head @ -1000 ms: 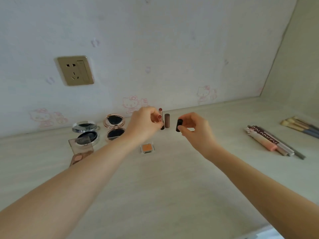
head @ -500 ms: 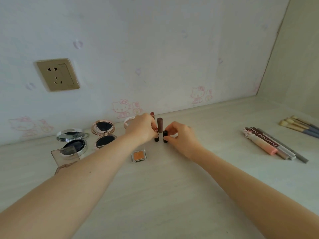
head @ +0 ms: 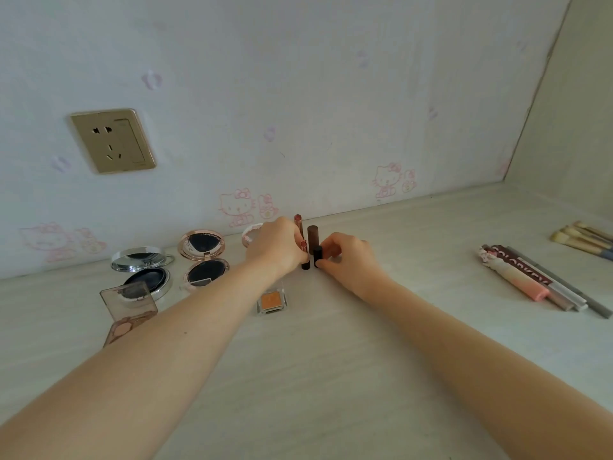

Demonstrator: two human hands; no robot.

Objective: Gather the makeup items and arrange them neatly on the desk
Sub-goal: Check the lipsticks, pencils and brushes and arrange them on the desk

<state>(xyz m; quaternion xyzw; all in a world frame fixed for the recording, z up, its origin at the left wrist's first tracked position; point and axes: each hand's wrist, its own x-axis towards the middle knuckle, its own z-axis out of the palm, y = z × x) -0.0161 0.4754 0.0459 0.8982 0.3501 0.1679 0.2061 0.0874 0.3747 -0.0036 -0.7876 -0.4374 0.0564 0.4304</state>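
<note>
Near the back wall, several lipsticks stand upright together on the desk. My left hand point(head: 277, 249) grips a short open lipstick point(head: 304, 257) with a red tip; a taller pink lipstick point(head: 298, 224) rises behind it. A brown tube point(head: 312, 237) stands in the middle. My right hand point(head: 345, 257) pinches a small black tube point(head: 317, 255), which stands on the desk beside the others.
To the left lie a silver compact point(head: 142, 268), a rose-gold compact point(head: 204, 257), a clear-lidded palette point(head: 127, 305) and an orange eyeshadow pan point(head: 272, 301). A white round item point(head: 248, 235) peeks from behind my left hand. Pencils and tubes point(head: 530, 280) and brushes point(head: 583, 239) lie right.
My right hand has brought the black tube down from the air onto the desk beside the other lipsticks. Both hands have drawn closer together around the group.
</note>
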